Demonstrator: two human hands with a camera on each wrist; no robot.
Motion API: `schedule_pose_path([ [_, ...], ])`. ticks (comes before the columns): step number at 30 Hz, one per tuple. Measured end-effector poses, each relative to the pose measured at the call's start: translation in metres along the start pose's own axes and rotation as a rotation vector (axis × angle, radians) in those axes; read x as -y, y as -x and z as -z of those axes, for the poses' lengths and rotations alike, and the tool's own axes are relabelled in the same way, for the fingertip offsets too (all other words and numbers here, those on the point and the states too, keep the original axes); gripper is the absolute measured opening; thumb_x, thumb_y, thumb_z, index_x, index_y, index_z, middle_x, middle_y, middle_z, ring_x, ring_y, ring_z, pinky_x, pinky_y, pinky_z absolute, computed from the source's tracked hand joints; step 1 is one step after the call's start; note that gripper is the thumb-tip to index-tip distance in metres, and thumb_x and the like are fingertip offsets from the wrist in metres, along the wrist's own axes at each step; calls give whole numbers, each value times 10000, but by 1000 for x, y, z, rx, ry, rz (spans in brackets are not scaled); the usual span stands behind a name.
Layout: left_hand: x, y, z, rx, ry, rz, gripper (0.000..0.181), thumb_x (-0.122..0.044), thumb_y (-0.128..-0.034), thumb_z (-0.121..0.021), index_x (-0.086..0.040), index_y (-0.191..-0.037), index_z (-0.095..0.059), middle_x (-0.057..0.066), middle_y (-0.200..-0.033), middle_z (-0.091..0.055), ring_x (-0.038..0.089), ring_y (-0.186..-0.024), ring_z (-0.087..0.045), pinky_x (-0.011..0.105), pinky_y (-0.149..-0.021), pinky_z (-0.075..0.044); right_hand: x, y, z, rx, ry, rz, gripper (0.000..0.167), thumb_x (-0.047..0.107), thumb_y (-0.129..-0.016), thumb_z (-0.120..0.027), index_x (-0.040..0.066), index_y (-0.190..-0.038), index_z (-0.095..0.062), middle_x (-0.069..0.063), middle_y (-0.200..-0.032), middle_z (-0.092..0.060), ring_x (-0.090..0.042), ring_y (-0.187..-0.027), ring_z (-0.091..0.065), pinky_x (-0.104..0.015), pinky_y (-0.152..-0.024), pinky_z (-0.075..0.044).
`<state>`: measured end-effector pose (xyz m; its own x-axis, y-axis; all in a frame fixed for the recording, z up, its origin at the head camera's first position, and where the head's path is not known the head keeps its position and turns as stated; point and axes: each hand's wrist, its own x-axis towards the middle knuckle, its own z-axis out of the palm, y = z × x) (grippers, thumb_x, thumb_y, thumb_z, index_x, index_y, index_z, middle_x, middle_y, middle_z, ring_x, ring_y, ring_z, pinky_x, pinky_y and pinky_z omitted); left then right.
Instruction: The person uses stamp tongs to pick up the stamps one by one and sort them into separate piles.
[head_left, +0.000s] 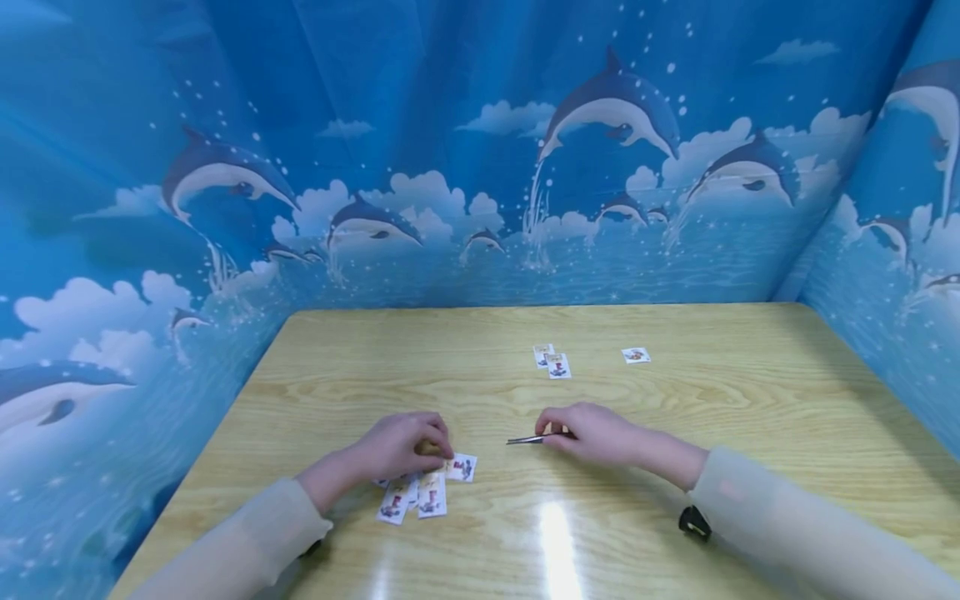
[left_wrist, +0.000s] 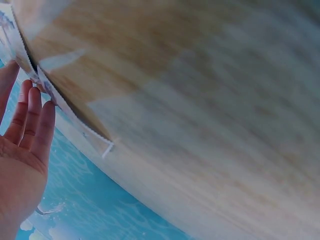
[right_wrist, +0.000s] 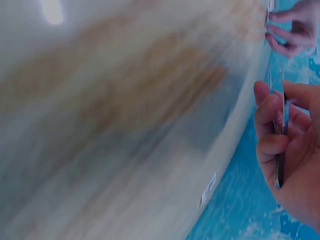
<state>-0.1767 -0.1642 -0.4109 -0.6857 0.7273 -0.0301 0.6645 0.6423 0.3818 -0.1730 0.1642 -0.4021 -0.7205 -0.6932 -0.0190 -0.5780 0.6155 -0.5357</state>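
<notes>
My left hand (head_left: 405,448) is over a loose pile of small white-edged stamps (head_left: 432,495) with printed pictures. Its fingertips touch the stamps. Seen from the left wrist, the fingers (left_wrist: 44,131) are fairly straight, the thumb stands apart, and the stamp (left_wrist: 75,117) beside them has a perforated edge. The palm covers part of the pile. To the right, my right hand (head_left: 592,433) holds slim metal tweezers (head_left: 527,439) just above the table, tips pointing left. Their two prongs (right_wrist: 283,80) are spread apart at the tips, with nothing between them.
Farther back on the wooden table (head_left: 360,358) lie two overlapping stamps (head_left: 558,367) and a single stamp (head_left: 636,356) to their right. A blue dolphin-print curtain (head_left: 465,167) closes off the back and sides. Light glares off the tabletop near the front.
</notes>
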Motion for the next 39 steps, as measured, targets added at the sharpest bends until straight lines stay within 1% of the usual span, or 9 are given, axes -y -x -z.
schedule_pose_path([
  [6,-1,-1,1,2,10,19,107,-236,-856,-743,-244,-963,-744,-140,-1016,-588,40,-907,-550,325,-828,-474,12,-8,-11,63,-1,18,105,200,-976,-596,178,-1066,-648,129,-857,-635,-12,-712,-543,-263,-658,-468],
  [11,0,-1,0,-3,3,15,101,-241,-860,-743,-246,-961,-743,-141,-1010,-586,33,-891,-547,313,-811,-476,23,-18,-17,91,17,39,71,233,-978,-593,194,-993,-651,155,-756,-570,-16,-622,-484,-236,-593,-432],
  [14,1,-1,-1,-6,-2,12,98,-247,-863,-742,-250,-960,-743,-140,-1012,-586,33,-893,-547,315,-808,-478,28,-23,-20,94,19,63,74,231,-977,-594,192,-952,-652,149,-720,-546,-19,-598,-469,-229,-572,-422],
  [18,1,-1,-1,-5,-1,11,94,-245,-866,-740,-252,-960,-743,-139,-1011,-585,36,-896,-548,318,-807,-480,32,-27,-21,92,10,76,72,199,-967,-606,166,-935,-661,139,-721,-557,-16,-602,-485,-223,-578,-433],
  [24,0,-1,0,-4,3,11,92,-231,-863,-742,-246,-955,-743,-137,-1002,-583,36,-881,-544,307,-793,-476,34,-33,-23,75,8,66,74,189,-955,-623,148,-919,-672,132,-738,-575,-13,-630,-505,-220,-613,-452],
  [30,-2,-1,1,-3,-3,15,90,-236,-863,-743,-237,-953,-744,-139,-990,-579,35,-867,-540,299,-782,-471,34,-41,-24,67,35,51,65,192,-946,-634,155,-907,-669,129,-741,-577,-22,-637,-507,-228,-623,-453],
  [39,-2,-1,1,-4,-8,11,97,-232,-856,-745,-238,-953,-743,-126,-1000,-590,38,-873,-543,300,-790,-472,33,-49,-23,96,60,37,51,168,-947,-629,164,-902,-653,132,-756,-568,-31,-665,-514,-238,-649,-455],
])
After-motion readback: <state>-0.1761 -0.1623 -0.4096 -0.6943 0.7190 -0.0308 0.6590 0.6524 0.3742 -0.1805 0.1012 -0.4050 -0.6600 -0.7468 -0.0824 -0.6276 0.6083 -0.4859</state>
